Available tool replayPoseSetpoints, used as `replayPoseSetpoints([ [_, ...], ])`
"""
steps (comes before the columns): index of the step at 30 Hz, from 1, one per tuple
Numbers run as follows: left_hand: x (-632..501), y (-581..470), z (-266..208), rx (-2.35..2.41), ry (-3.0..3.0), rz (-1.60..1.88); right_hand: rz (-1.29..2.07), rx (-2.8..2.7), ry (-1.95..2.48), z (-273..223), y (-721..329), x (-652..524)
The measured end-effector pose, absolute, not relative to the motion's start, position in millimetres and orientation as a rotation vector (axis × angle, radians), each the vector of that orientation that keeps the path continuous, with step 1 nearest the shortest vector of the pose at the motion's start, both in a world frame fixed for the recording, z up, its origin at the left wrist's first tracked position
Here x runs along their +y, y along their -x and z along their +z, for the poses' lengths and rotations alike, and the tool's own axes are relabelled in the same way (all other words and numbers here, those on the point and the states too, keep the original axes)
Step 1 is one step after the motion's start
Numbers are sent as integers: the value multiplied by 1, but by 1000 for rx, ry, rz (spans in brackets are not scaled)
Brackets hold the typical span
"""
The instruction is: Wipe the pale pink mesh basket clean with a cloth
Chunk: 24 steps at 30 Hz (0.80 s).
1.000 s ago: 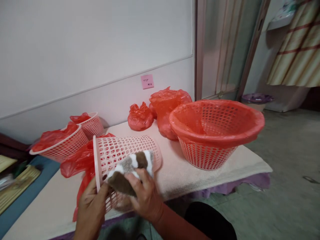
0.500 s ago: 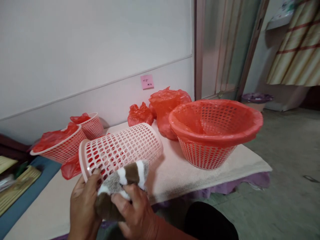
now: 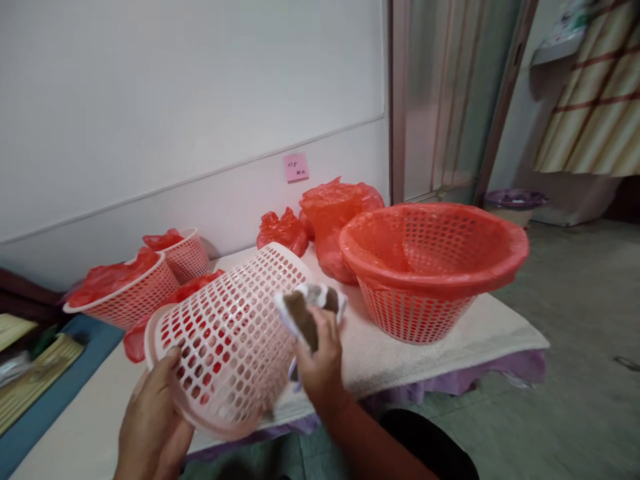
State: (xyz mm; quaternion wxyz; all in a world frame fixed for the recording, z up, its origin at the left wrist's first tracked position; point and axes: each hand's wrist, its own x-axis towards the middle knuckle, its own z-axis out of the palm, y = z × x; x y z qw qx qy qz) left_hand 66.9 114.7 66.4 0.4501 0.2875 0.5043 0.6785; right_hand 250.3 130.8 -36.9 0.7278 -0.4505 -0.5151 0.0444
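Observation:
A pale pink perforated plastic basket is tipped on its side in front of me, its rim toward the lower left. My left hand grips that rim, thumb on the outside and fingers hidden behind. My right hand is closed around a brown, white and grey striped cloth, which lies against or close beside the basket's base end; exact contact is unclear. Standing to the right is a larger pink basket, lined with a red plastic bag folded over its rim.
Red plastic bags stand along the wall. Two smaller lined baskets sit at the left. A pink sticky note is on the wall. The cloth-covered table ends at the right above the floor.
The right hand has moved right and up with the cloth, away from the rim to the base end. The basket has tilted, its rim end now lower and nearer me.

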Motion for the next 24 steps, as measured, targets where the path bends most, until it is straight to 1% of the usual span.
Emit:
replayPoseSetpoints([
  [2, 119, -68, 67, 1194, -652, 1654, 50, -1386, 891, -36, -231, 109],
  [5, 123, -71, 71, 1106, -614, 1564, -125, -1655, 742, -36, -209, 87],
  [7, 124, -69, 73, 1096, -631, 1543, -160, -1680, 731, -38, -208, 88],
  [10, 125, -56, 70, 1122, -606, 1593, -83, -1530, 822, -39, -223, 108],
  [13, 126, -37, 61, 1113, -551, 1598, 170, -1139, 881, -37, -246, 133],
  [17, 124, -19, 49, 1079, -518, 1566, 849, -505, 776, -34, -260, 155],
  [19, 121, -16, 48, 1078, -497, 1590, 1126, -324, 649, -37, -257, 159],
  [21, 119, -16, 50, 1092, -477, 1634, 1273, -237, 581, -43, -250, 159],
  [24, 115, -11, 56, 1145, -470, 1635, 1364, -269, 566, -52, -246, 158],
])
